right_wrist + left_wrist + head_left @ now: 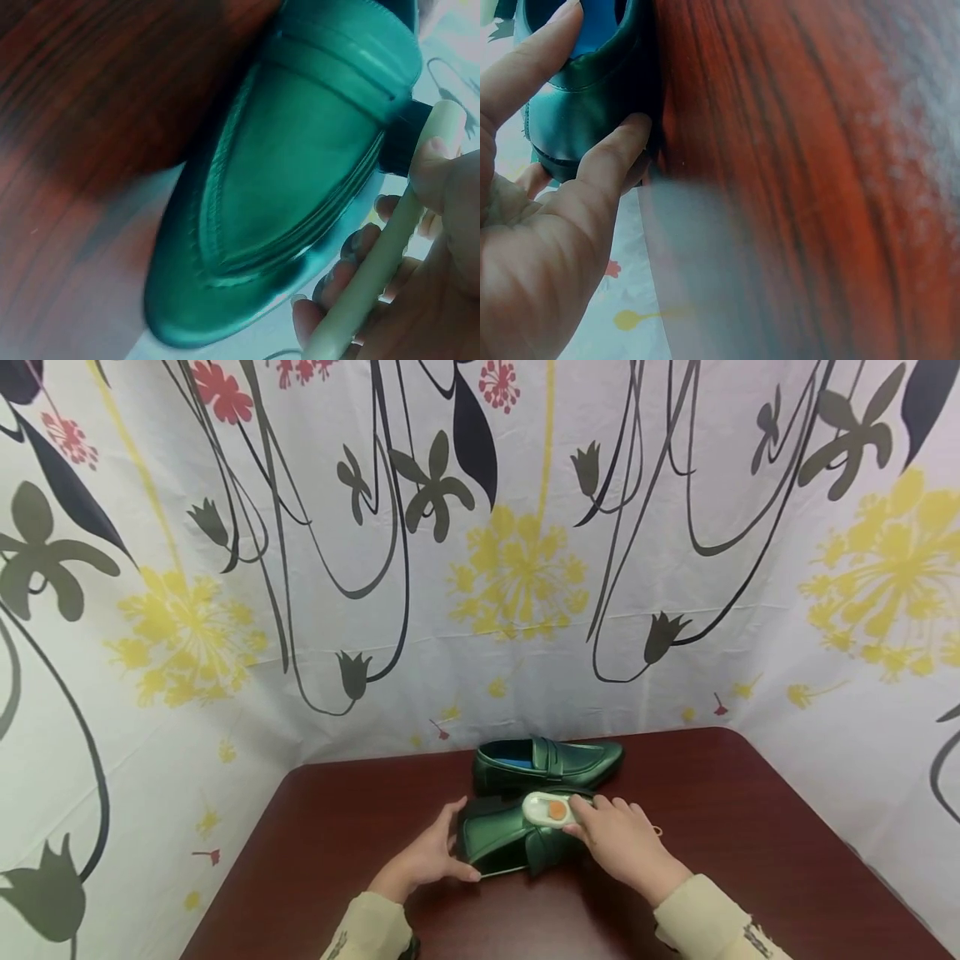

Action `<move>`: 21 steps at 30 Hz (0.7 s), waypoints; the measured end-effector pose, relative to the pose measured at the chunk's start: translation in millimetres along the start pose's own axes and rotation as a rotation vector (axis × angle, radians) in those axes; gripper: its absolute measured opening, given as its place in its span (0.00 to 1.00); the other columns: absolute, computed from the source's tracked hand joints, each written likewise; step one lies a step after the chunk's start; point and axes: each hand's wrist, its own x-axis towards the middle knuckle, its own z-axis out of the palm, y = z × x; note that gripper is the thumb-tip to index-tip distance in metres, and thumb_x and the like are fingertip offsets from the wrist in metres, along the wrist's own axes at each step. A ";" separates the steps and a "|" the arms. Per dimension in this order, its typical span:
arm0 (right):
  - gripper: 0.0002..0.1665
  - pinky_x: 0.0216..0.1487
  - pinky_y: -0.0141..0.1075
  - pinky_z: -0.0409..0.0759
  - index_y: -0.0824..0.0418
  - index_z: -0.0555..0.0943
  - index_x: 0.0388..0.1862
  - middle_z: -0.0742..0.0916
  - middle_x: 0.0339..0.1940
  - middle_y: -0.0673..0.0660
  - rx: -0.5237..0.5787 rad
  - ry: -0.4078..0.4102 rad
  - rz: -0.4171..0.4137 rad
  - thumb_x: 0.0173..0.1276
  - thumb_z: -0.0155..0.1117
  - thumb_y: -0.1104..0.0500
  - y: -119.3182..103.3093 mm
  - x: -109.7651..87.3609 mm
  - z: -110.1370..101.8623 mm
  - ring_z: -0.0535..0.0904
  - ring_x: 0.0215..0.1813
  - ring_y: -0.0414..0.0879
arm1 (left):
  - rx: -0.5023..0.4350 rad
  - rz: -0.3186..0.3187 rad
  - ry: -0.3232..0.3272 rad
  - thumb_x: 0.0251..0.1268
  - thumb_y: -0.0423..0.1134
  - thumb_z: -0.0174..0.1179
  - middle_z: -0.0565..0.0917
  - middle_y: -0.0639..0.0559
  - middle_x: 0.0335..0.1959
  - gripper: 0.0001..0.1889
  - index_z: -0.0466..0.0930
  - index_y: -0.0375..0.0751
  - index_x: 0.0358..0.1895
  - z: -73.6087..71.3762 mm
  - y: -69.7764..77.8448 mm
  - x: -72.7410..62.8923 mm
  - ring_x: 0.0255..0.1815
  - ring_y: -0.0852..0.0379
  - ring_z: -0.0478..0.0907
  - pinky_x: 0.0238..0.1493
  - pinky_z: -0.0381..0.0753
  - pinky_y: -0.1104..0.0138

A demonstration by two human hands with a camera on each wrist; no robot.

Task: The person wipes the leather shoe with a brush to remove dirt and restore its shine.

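Note:
A green loafer (495, 832) lies tipped on its side near the middle of the table, its opening facing the person. My left hand (429, 857) grips it at the heel; in the left wrist view the thumb reaches over the opening of the loafer (581, 120), where a blue insole shows. In my right hand (624, 843) is a shoe brush (537, 808) with a pale handle and an orange spot on top. The right wrist view shows dark bristles (405, 139) touching the side of the loafer (292, 172) near its strap.
A second green loafer (585, 762) stands upright just behind the first, near the back edge. The dark red-brown wooden table (345, 827) has rounded back corners. White cloth (420, 610) printed with flowers hangs around the back and sides.

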 end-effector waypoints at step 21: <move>0.24 0.36 0.44 0.74 0.44 0.82 0.57 0.85 0.33 0.55 -0.092 0.095 -0.148 0.68 0.63 0.36 -79.5 28.3 29.6 0.81 0.36 0.52 | 0.024 0.056 0.012 0.45 0.28 0.80 0.55 0.37 0.79 0.64 0.42 0.43 0.82 -0.1 -3.4 4.1 0.70 0.42 0.72 0.62 0.80 0.56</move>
